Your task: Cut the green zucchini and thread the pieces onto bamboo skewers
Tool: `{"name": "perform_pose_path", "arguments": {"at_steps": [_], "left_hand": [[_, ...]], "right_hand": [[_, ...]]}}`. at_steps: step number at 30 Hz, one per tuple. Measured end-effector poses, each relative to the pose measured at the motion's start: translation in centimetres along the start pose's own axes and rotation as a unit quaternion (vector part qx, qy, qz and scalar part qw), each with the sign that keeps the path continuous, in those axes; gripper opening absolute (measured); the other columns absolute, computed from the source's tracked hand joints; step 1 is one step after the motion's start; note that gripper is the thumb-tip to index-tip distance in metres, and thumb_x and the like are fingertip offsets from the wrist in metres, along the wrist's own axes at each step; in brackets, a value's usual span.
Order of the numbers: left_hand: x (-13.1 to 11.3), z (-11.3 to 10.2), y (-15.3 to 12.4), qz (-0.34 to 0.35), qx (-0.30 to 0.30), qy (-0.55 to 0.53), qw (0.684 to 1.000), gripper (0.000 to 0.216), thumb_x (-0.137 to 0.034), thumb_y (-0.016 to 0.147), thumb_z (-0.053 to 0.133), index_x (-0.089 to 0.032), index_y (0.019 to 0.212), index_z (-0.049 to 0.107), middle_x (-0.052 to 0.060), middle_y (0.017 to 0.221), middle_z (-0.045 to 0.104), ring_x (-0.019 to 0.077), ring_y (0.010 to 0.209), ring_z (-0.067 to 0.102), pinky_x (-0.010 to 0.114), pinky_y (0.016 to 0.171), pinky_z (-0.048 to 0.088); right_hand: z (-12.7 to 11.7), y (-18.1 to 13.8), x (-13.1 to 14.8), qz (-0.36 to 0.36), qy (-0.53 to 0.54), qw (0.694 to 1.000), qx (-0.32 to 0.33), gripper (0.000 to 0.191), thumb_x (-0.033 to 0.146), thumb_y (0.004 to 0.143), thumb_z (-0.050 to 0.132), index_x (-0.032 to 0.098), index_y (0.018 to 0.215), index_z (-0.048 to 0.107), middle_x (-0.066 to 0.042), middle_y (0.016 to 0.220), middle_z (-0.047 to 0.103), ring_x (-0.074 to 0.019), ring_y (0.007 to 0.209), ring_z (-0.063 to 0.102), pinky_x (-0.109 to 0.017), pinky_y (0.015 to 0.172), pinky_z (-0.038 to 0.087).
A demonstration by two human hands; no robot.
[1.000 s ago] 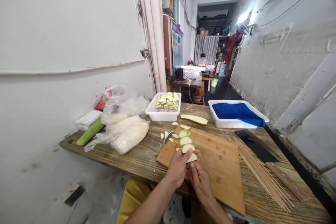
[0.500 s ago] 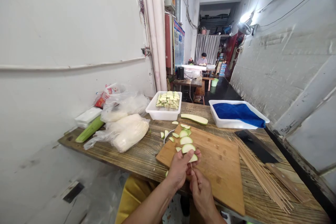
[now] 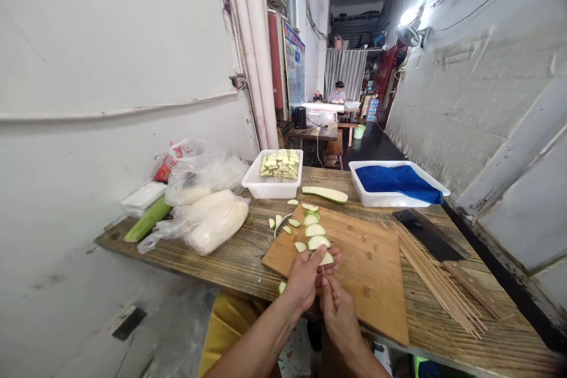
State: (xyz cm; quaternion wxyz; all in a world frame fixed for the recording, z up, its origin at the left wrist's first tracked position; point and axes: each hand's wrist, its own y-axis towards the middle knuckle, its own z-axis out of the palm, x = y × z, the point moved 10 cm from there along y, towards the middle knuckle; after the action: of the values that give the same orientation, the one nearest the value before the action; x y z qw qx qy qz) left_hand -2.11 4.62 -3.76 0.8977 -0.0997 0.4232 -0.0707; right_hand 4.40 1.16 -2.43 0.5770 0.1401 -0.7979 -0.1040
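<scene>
Over the near edge of the wooden cutting board (image 3: 376, 271), my left hand (image 3: 305, 279) is closed on a pale, green-edged zucchini slice (image 3: 328, 258). Just below it, my right hand (image 3: 340, 310) pinches a thin bamboo skewer (image 3: 323, 270), whose upper end meets the slice. How deep the skewer sits is hidden by the fingers. Beyond my hands, a row of half-round zucchini slices (image 3: 315, 230) runs up the board's left side. A few smaller pieces (image 3: 287, 229) are scattered at the board's left edge, beside a curved metal rim.
A white tray (image 3: 272, 191) holds stacked skewered slices. A cut zucchini length (image 3: 325, 194) lies near it. Right: a tray with blue cloth (image 3: 394, 182), a cleaver (image 3: 427, 235) and loose bamboo skewers (image 3: 436, 277). Left: plastic bags (image 3: 217, 221) and a green gourd (image 3: 148, 220). A person (image 3: 337, 93) sits far back.
The view has shifted slightly, so the table contents appear a little higher and further left. Both hands keep nearly the same pose, with the slice and skewer still held.
</scene>
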Motion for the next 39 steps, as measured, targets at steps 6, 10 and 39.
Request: {"name": "perform_pose_path", "arguments": {"at_steps": [6, 10, 39], "left_hand": [[0.5, 1.0, -0.1, -0.02, 0.009, -0.014, 1.0, 0.036, -0.036, 0.067, 0.07, -0.01, 0.091, 0.061, 0.014, 0.095, 0.067, 0.0226, 0.089, 0.063, 0.032, 0.075, 0.052], [-1.8, 0.8, 0.5, 0.013, -0.002, -0.009, 1.0, 0.037, -0.044, 0.072, 0.063, -0.012, 0.091, 0.059, 0.015, 0.101, 0.065, 0.0247, 0.094, 0.062, 0.032, 0.069, 0.054], [1.1, 1.6, -1.8, 0.025, -0.034, 0.083, 0.996, 0.035, -0.045, 0.07, 0.063, -0.011, 0.077, 0.061, 0.007, 0.067, 0.066, 0.016, 0.062, 0.062, 0.022, 0.054, 0.044]], "right_hand": [[-1.2, 1.2, 0.2, 0.008, -0.012, 1.0, -0.022, 0.036, 0.037, 0.09, 0.032, 0.015, 0.077, 0.058, -0.005, 0.065, 0.061, -0.015, 0.058, 0.055, -0.022, 0.054, 0.043], [-0.9, 1.0, 0.4, 0.0, -0.004, 1.0, 0.004, 0.033, 0.036, 0.09, 0.033, 0.017, 0.075, 0.056, -0.001, 0.061, 0.055, -0.0129, 0.053, 0.05, -0.021, 0.049, 0.039], [-2.1, -0.4, 1.0, -0.044, -0.074, 0.995, -0.053, 0.034, 0.02, 0.087, 0.033, 0.01, 0.105, 0.059, -0.015, 0.091, 0.068, -0.0201, 0.08, 0.065, -0.028, 0.068, 0.051]]}}
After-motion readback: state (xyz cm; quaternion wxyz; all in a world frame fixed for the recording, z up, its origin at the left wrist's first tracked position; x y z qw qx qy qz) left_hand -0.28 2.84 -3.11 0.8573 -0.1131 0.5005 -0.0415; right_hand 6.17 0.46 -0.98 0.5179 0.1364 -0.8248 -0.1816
